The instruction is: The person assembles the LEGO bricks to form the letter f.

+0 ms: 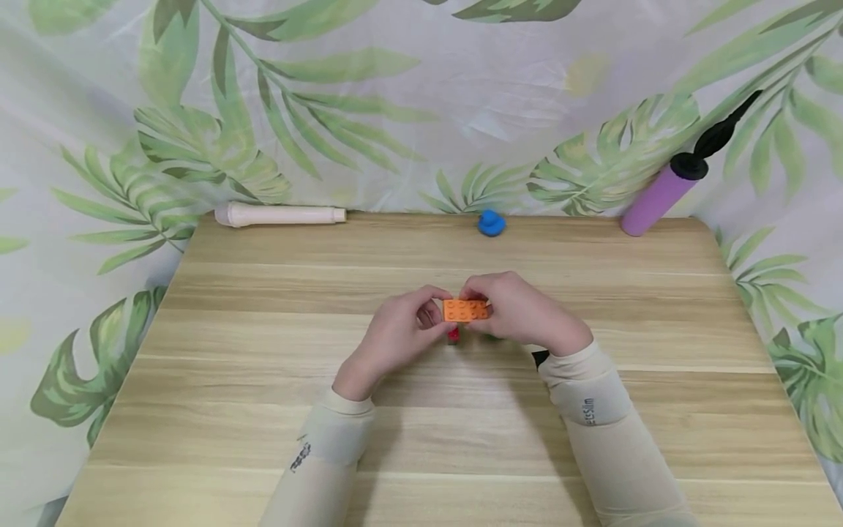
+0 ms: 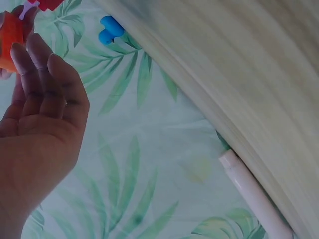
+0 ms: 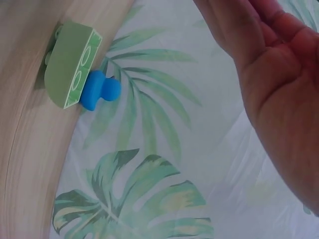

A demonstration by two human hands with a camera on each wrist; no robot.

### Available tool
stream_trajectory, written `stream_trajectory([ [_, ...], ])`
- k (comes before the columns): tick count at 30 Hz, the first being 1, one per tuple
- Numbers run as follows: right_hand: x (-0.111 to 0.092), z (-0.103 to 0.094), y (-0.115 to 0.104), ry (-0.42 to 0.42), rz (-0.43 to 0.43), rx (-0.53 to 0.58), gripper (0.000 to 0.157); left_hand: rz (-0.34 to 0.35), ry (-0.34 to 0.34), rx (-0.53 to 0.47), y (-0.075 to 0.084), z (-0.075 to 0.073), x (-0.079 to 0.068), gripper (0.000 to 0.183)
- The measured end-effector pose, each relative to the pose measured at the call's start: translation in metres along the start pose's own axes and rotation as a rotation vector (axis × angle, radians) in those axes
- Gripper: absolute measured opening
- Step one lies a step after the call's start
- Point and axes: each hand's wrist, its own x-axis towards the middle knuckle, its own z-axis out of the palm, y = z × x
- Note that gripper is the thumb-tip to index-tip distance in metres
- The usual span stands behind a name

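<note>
We see both hands over the middle of the tabletop [image 1: 263, 410], and they grip the same thing, the orange brick [image 1: 456, 311], which is between them. The left hand [image 1: 402, 326] pinches its left end with the thumb and a finger, while its other fingers are loosely bent; the right hand [image 1: 520, 311] holds the right end and covers part of it. The long axis of the orange brick runs from left to right, from one hand toward the other, and its studs look upward to the head camera. In our judgement, the coming move depends mainly on this line: each hand has its own end, so neither is clearly nearer, and a pull or a turn by one would be felt directly by the other. Just below the orange brick in the head view, closer to the left hand's fingertips, a small red piece [image 1: 453, 335] is visible, but we cannot tell if it is joined to the orange one. On the other side, the right wrist view shows a green brick [image 3: 70, 64], which the right hand seems to hide mostly from the head camera. A blue duck [image 1: 491, 223] sits well beyond the hands, at the far edge.
</note>
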Motion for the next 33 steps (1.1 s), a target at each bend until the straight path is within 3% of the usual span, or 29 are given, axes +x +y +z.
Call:
stream_trajectory([
  [12,0.000,0.007,0.004,-0.070,-0.040,-0.026,0.019,-0.041,-0.101,0.094,-0.006,-0.004,0.000,0.024],
  [33,0.006,0.014,0.005,-0.147,0.021,-0.077,0.019,-0.080,-0.158,0.251,-0.005,0.001,0.000,0.027],
])
